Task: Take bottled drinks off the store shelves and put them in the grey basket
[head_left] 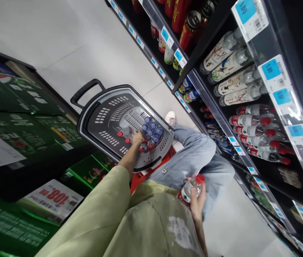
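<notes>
My left hand [138, 137] reaches down into a grey and black shopping basket [105, 150], its fingers closed about the end of a clear red-capped bottle [126, 132] that lies tilted; the grip is partly hidden. Beside that hand several bottles with blue caps [153, 125] stand packed upright, and a few bottles with red caps [150, 144] stand near them. Close to my lap, my right hand [198, 201] is wrapped round a clear plastic water bottle [191, 187] with a red cap and a red label.
On the right, a shelf [215, 117] holds red-capped bottles [253, 130], patterned bottles [237, 91] and cans [190, 28]. Green cartons [12, 142] are stacked on the left, with price signs [53, 198]. The basket's black handle [87, 89] sticks out at its far end. My bent knees are alongside.
</notes>
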Demonstrator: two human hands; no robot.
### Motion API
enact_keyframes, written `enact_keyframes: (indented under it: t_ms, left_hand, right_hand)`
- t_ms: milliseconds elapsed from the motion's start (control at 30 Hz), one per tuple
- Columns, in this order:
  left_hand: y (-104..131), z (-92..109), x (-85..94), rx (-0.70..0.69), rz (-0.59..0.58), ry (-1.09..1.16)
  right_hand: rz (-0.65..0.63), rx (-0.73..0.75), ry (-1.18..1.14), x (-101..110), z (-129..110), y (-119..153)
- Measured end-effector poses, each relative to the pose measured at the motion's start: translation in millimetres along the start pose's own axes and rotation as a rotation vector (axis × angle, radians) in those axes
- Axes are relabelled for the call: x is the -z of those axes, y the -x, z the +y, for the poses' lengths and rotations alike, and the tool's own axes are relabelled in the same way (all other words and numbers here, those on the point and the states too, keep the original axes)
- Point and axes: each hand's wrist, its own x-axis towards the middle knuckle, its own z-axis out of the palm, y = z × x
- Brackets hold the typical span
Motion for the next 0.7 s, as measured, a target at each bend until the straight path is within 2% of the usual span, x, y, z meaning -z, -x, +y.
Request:
enact_keyframes:
  t_ms: [100,200,300,400,500,567,600,633,700]
  left_hand:
    - [29,10,8.0,-0.131,0.088,-0.002]
    - [68,24,17.3,-0.393,0.081,0.076]
    - [117,40,29.5,-0.616,-0.015,0.147]
    - [174,58,46.2,-0.859,-0.136,0.287]
    - [229,74,65.1,-1.163,-0.406,0.403]
    - [258,83,75.9,-1.319,-0.598,0.348]
    - [270,86,80.0,-1.381,-0.649,0.296]
    - [279,89,82.9,-1.433,-0.658,0.241]
    - [293,94,85.3,-1.505,-0.556,0.142]
  right_hand:
    - [-0.104,0.060,0.186,-9,-7,1]
    - [-0.101,0.129,0.364,-22,-12,2]
    - [-0.006,0.209,0.452,-33,-14,6]
    - [0.037,0.282,0.495,-38,-10,9]
    - [0.050,0.342,0.522,-37,-1,11]
    - [0.067,0.369,0.513,-36,5,12]
    - [0.074,0.380,0.504,-35,7,12]
    - [0.076,0.388,0.494,-34,9,12]
    - [0.068,0.404,0.486,-32,13,12]
